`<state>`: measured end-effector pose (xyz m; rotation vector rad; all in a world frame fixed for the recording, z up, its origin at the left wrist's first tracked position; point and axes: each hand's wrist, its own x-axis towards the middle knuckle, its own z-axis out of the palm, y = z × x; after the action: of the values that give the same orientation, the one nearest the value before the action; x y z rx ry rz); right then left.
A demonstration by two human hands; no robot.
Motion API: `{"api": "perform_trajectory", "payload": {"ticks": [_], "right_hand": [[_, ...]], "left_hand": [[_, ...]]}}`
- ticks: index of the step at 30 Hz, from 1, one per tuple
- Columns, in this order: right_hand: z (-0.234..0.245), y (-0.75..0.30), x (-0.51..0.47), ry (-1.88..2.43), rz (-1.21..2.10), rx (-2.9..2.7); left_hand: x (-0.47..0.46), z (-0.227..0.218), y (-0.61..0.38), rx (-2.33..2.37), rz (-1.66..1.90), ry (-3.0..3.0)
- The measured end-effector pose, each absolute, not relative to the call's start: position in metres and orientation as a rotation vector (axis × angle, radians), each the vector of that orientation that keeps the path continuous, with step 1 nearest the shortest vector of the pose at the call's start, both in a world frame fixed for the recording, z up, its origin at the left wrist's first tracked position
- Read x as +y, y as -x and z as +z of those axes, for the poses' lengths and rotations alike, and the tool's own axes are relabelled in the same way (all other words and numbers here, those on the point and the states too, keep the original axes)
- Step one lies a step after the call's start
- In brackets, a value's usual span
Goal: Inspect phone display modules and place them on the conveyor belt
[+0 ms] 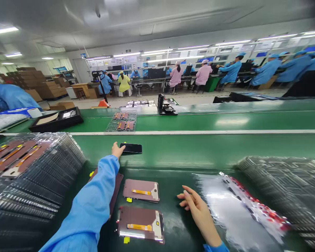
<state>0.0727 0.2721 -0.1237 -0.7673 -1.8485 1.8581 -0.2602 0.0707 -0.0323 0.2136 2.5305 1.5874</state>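
Left hand: the left hand (117,150) reaches forward from a blue gown sleeve (89,206); its fingers lie pressed together, their tips at the near end of a black smartphone (130,148); the hand does not wrap around it
Right hand: the right hand (196,213) rests low over the dark mat (180,224), palm turned inward; its fingers (185,192) are slightly spread and curved, pinching nothing
Phone: flat on the green conveyor belt (204,148), ahead of the mat, display side up as far as can be seen
Surface: two phone display panels (141,190) with pinkish backs and yellow flex strips lie on the mat, one nearer the person than the other, between the hands; a crinkled plastic sheet with red print (241,206) lies just beside the right hand; stacked clear trays (34,182) rise on the left, more (278,185) on the right
Far belt: a white stripe (199,132) divides the near belt from the next one, which carries a tray of panels (122,120), a black fixture (165,105) and a black case (56,119)
Room: co-workers (231,71) in blue, pink and yellow gowns sit along benches under ceiling lights (4,30); cardboard boxes (39,82) stand stacked at the far left
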Motion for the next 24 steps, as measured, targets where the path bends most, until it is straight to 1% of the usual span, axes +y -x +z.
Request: {"api": "perform_trajectory", "payload": {"ticks": [3,7,10,12,15,18,21,24], "right_hand": [[-0.125,-0.074,0.268,0.765,1.848,-1.895],[-0.127,-0.076,0.261,0.710,1.802,-1.991],[-0.127,-0.077,0.257,0.681,1.797,-2.029],[-0.127,-0.077,0.255,0.672,1.799,-2.044],[-0.127,-0.077,0.256,0.674,1.792,-2.047],[-0.126,-0.077,0.257,0.684,1.783,-2.042],[-0.120,-0.076,0.257,0.691,1.780,-2.032],[-0.108,-0.076,0.251,0.685,1.814,-2.024]], "left_hand": [[0.031,-0.025,0.251,2.754,1.184,-0.330],[-0.021,-0.025,0.204,2.867,0.656,-0.472],[-0.045,-0.035,0.165,2.959,0.381,-0.451],[-0.052,-0.044,0.148,2.996,0.277,-0.427],[-0.053,-0.054,0.139,3.008,0.231,-0.393],[-0.056,-0.054,0.142,3.015,0.290,-0.330],[-0.059,-0.043,0.145,2.987,0.468,-0.308],[-0.049,-0.026,0.130,2.901,0.711,-0.422]]}}
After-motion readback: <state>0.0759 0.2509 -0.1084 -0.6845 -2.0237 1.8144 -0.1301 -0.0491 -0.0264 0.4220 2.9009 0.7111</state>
